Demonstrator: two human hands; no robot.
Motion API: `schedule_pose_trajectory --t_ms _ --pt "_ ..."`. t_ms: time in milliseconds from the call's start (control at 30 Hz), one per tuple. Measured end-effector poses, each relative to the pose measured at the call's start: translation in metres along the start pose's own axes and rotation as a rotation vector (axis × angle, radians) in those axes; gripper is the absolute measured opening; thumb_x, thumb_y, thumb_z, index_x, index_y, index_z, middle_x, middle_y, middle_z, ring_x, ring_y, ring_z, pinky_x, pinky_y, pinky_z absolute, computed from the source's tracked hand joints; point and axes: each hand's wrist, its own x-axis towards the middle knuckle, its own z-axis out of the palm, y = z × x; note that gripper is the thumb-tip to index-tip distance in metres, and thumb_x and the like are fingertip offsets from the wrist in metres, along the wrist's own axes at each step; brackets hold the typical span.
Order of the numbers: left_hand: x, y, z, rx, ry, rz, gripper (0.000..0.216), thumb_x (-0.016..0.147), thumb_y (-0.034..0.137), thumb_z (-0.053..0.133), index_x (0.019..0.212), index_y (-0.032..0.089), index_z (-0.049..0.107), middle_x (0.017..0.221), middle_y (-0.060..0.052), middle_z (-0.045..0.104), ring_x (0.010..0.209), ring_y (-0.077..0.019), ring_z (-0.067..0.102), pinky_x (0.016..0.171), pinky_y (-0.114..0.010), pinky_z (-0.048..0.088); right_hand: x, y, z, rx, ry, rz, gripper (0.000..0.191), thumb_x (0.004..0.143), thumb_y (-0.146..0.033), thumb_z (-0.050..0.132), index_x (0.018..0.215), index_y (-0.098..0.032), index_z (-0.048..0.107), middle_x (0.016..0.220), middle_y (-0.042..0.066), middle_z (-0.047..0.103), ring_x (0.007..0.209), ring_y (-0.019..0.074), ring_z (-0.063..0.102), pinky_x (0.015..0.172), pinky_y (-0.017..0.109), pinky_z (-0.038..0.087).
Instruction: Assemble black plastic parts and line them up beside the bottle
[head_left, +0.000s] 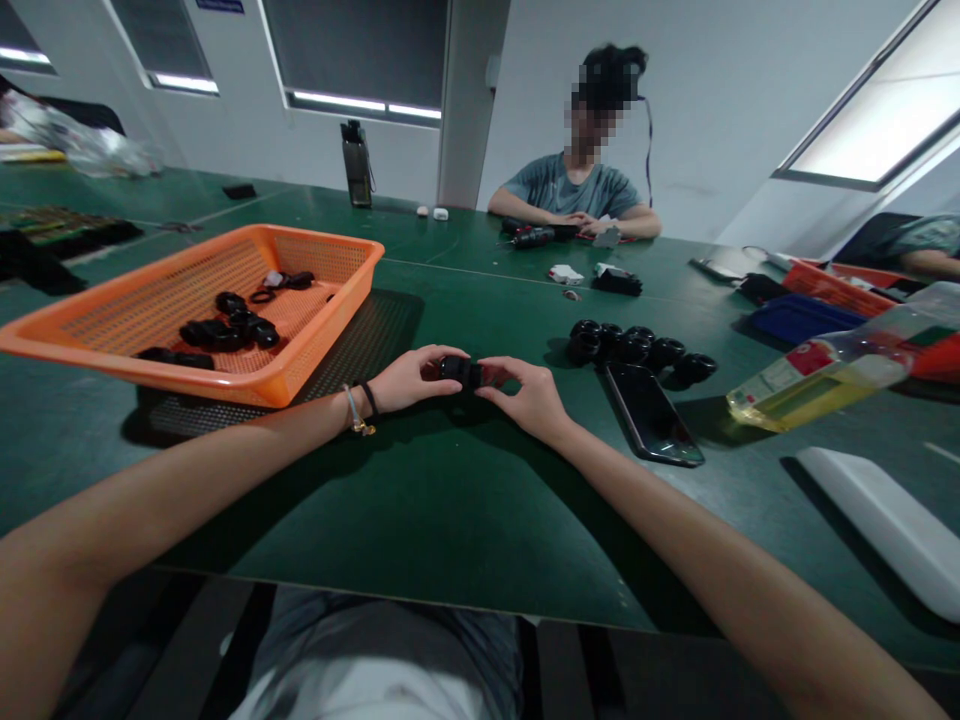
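Observation:
My left hand (411, 378) and my right hand (525, 395) meet over the green table (420, 500), both pinching one small black round part (460, 371) between their fingertips. The left wrist wears a dark band and a bracelet. To the left, an orange mesh basket (315, 345) holds several black rings and parts (229, 330). To the right of my hands lies a cluster of several black round parts (637, 350), with a dark phone (651, 412) in front of it.
A bottle of yellow liquid (832, 375) lies at the right, a white flat object (885, 520) nearer me. Across the table a person in a grey-green shirt (574, 190) handles a tool. A dark flask (358, 165) stands at the back. Blue and orange trays sit far right.

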Motion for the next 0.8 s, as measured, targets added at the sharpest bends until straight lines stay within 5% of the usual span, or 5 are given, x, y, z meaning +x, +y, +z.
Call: schedule_pose_trajectory --t_ms 800 --pt "0.0002 0.0024 -0.0003 0.013 -0.001 -0.014 0.050 0.068 0.035 0.064 0.111 0.013 0.054 0.105 -0.008 0.059 0.086 -0.0167 0.058 0.079 -0.032 0.046 0.0002 -0.0006 -0.0004 -0.009 -0.019 0.001 0.027 0.069 -0.021 0.067 0.096 -0.019 0.066 0.080 0.003 0.070 0.068 0.0157 0.063 0.068 0.032 0.053"
